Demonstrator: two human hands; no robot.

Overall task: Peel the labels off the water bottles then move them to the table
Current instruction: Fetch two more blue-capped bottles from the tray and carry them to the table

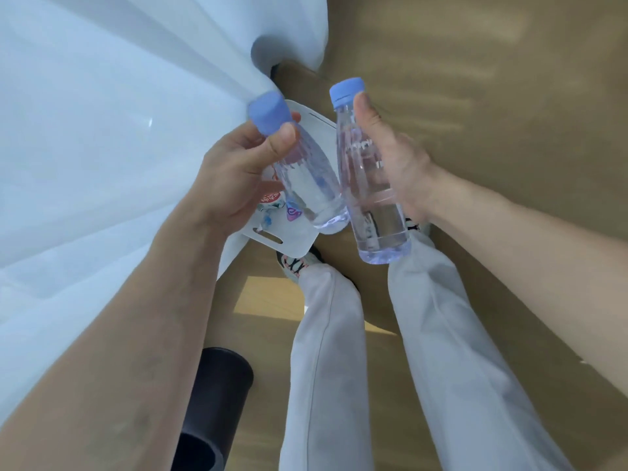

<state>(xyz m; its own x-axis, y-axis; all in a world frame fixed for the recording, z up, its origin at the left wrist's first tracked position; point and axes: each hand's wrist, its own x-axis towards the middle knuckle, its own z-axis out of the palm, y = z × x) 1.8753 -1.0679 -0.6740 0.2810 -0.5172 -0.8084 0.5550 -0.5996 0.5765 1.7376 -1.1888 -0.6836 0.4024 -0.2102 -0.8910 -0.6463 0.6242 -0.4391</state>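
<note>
The left hand is gripping 1 clear bottle near its neck, fingers closed around it (blue cap toward the camera). The right hand is clasping the other bottle upright beside it, above the floor.

Bright daylight, motion blur, wide-angle edge distortion

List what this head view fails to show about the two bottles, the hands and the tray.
- Right hand: its fingers wrap behind the right bottle, out of sight.
- Left bottle: the left hand hides its near side, so leftover label cannot be ruled out.
- White tray: hands and bottles cover most of it; the coloured scraps are too blurred to read.
- Table: not identifiable; white cloth fills the left.
</note>
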